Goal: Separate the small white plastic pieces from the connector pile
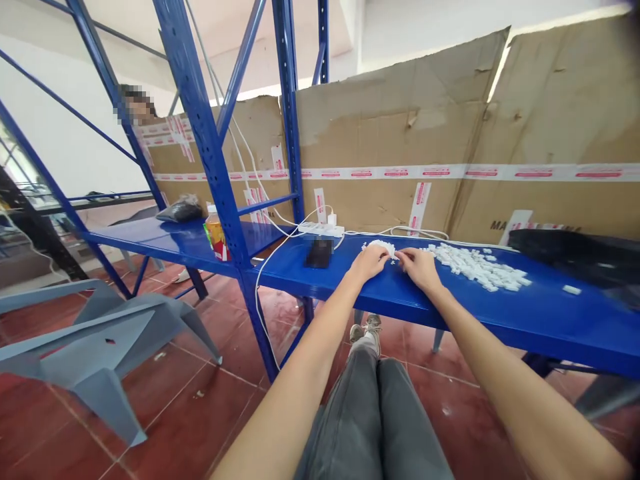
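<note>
My left hand [371, 262] rests at the front part of the blue shelf top, its fingers bent and pinched together. Just behind it lies a small heap of tiny white pieces [379, 246]. My right hand [419, 267] comes in from the other side, thumb and fingers closed, with its tips almost meeting those of the left. Whatever sits between the fingertips of either hand is too small to make out. To the right of my right hand spreads a larger pile of white plastic-looking pieces [480, 267], with one stray piece [571, 290] farther right.
A dark phone [319, 253] lies left of my hands, before a white power strip [320, 229] with cables. A black bag [565, 257] is at the right. Blue uprights [205, 133], cardboard sheets [390, 127], a bottle [216, 233] and a grey chair [110, 333] surround the shelf. Another person's head shows far left.
</note>
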`<action>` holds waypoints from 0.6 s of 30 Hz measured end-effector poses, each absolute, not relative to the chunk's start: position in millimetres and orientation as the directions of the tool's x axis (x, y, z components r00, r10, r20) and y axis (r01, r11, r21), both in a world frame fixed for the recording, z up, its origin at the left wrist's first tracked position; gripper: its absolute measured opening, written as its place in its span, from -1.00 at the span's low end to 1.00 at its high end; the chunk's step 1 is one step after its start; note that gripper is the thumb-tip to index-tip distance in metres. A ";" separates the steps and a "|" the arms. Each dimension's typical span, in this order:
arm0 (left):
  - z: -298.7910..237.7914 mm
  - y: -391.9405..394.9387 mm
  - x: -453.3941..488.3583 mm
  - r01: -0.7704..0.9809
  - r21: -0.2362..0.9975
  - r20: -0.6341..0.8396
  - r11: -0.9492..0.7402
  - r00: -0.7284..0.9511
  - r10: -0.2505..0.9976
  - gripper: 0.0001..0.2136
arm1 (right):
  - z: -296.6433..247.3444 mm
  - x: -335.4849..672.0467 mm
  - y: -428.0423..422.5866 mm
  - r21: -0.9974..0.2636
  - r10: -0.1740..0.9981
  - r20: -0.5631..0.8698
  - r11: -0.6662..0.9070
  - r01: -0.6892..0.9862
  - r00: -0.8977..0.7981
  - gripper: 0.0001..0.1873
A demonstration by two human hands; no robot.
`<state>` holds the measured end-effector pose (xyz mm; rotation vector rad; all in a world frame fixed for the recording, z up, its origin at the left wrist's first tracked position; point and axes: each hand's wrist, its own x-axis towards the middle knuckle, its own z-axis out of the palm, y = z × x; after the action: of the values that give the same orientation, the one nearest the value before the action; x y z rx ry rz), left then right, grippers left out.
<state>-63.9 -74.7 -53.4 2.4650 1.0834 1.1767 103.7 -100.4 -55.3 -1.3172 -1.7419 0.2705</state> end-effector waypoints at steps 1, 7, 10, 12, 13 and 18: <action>-53.0 -76.1 -62.0 0.473 0.519 0.590 -0.712 0.404 0.699 -0.84 | -56.5 100.8 -100.2 -0.675 0.856 0.517 0.408 0.615 -0.001 -0.55; -54.0 -80.1 -60.0 0.314 0.651 0.595 -0.691 0.353 0.722 -0.87 | -58.3 96.2 -99.2 -0.825 0.879 0.476 0.434 0.363 0.033 -0.43; -57.8 -80.0 -63.4 0.249 0.720 0.575 -0.648 0.310 0.757 -0.86 | -59.4 95.9 -102.4 -0.864 0.891 0.453 0.440 0.245 -0.004 -0.43; -59.8 -80.0 -65.8 0.205 0.765 0.553 -0.611 0.279 0.785 -0.85 | -60.6 95.8 -105.5 -0.880 0.898 0.440 0.435 0.190 -0.016 -0.46; -60.2 -80.3 -66.6 0.182 0.783 0.543 -0.594 0.265 0.797 -0.85 | -61.0 95.8 -106.9 -0.886 0.900 0.435 0.431 0.170 -0.019 -0.47; -58.0 -84.0 -67.7 0.082 0.838 0.504 -0.540 0.265 0.822 -0.81 | -60.2 95.1 -113.1 -0.901 0.908 0.414 0.418 0.116 -0.058 -0.54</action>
<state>-67.7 -84.0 -58.0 1.8308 0.8221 1.3307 95.1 -113.1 -60.2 -0.9550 -1.4971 0.8438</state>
